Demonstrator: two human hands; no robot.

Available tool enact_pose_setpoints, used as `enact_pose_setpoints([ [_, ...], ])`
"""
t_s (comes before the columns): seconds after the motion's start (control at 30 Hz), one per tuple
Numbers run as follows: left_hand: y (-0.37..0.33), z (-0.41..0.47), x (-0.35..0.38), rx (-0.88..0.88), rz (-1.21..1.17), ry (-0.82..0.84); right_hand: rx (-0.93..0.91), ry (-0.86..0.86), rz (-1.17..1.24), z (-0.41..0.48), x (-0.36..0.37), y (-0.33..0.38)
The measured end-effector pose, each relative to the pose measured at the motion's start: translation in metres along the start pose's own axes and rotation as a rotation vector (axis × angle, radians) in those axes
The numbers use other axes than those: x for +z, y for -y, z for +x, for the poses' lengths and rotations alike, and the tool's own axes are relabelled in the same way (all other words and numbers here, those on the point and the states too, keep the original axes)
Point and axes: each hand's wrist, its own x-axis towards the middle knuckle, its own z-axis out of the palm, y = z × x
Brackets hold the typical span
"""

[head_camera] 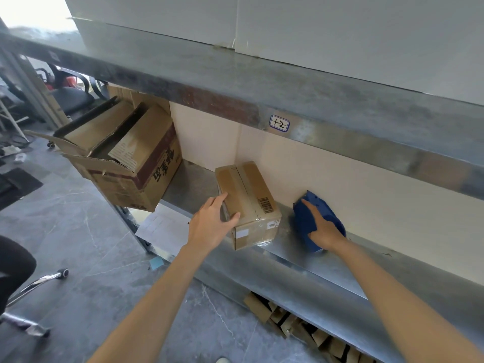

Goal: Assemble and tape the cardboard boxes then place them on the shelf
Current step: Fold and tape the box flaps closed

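Grey marbled floor (78, 231), black office chair (70, 99), chrome chair base (35, 284)

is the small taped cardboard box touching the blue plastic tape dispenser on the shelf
Apart. The head view shows a strip of bare metal shelf between the small taped cardboard box and the blue plastic tape dispenser under the right hand.
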Motion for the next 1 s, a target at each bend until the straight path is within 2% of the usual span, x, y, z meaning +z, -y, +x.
enact_pose_setpoints([
  [0.1, 0.000, 0.001, 0.000, 0.006, -0.004, 0.008, -0.038, -0.125, -0.071, -0.015, -0.005, 0.008],
  [0.23, -0.004, 0.001, -0.004, 0.009, -0.027, 0.015, -0.152, -0.384, -0.266, -0.036, -0.021, 0.022],
  [0.4, -0.009, 0.001, -0.019, 0.127, -0.134, -0.020, -0.313, -0.508, -0.340, -0.061, -0.039, 0.044],
  [0.7, -0.024, 0.002, -0.052, 0.284, -0.311, 0.105, -0.665, -0.348, -0.414, -0.100, -0.043, 0.090],
  [0.9, -0.029, -0.002, -0.064, 0.250, -0.528, 0.432, -0.789, -0.311, -0.440, -0.113, -0.028, 0.107],
  [1.0, -0.027, -0.005, -0.067, 0.272, -0.561, 0.491, -0.810, -0.295, -0.429, -0.117, -0.025, 0.111],
])
